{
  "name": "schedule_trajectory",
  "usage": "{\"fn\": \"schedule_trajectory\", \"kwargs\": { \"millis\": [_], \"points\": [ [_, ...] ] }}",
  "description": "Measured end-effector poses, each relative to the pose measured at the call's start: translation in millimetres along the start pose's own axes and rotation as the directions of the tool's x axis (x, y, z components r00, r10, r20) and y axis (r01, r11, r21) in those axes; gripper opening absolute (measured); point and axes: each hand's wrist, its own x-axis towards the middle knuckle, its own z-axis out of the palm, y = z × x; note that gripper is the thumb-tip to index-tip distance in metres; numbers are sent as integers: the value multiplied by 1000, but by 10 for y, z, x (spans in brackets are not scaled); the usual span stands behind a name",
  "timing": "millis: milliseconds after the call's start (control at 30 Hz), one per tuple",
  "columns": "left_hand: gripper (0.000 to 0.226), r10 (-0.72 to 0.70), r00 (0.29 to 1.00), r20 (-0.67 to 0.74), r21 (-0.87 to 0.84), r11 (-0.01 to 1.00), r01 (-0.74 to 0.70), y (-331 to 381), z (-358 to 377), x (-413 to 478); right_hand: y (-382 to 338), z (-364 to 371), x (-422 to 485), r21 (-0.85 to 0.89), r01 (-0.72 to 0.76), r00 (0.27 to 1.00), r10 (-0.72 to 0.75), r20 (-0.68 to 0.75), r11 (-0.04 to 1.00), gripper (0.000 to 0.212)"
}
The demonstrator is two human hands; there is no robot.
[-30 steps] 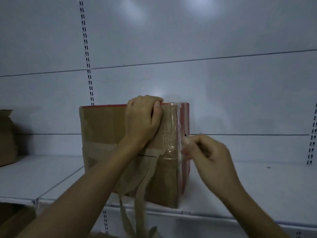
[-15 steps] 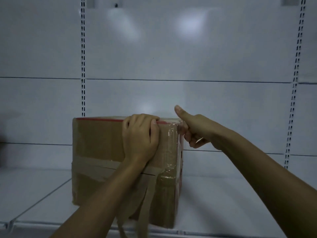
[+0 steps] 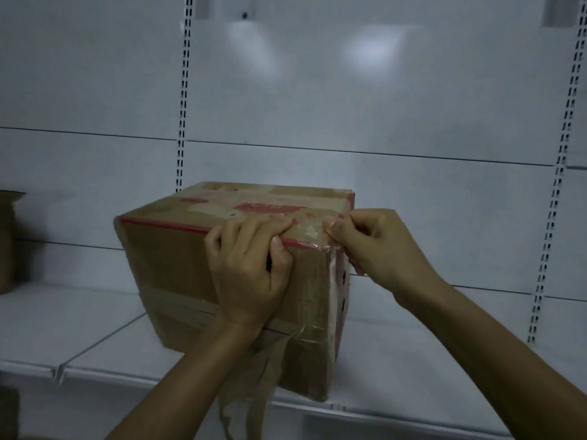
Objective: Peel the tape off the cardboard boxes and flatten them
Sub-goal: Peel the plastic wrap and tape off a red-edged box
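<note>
A brown cardboard box [image 3: 178,265] with a red-striped top edge stands closed on the white shelf [image 3: 79,328]. Crinkled clear tape [image 3: 309,231] wraps its near right corner. Loose brown tape strips [image 3: 263,376] hang off its near face.

I see passing room on the shelf [image 3: 381,360] right of the cardboard box [image 3: 178,274], and left of it up to 1 other box [image 3: 8,242] (cut off by the frame). The back panel [image 3: 349,106] blocks behind; loose tape strips [image 3: 263,376] hang over the front edge.
</note>
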Motion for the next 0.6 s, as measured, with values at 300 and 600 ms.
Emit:
{"fn": "schedule_trajectory", "kwargs": {
  "millis": [300,600],
  "points": [
    [31,-80,996,28,-98,992,83,-6,-271,-117,-211,-49,107,-146,259,941,-283,-186,955,32],
    [19,-108,993,-40,-129,986,102,65,-241,-138,-562,-194,542,-306,309,740,-26,672,900,31]
  ]
}}
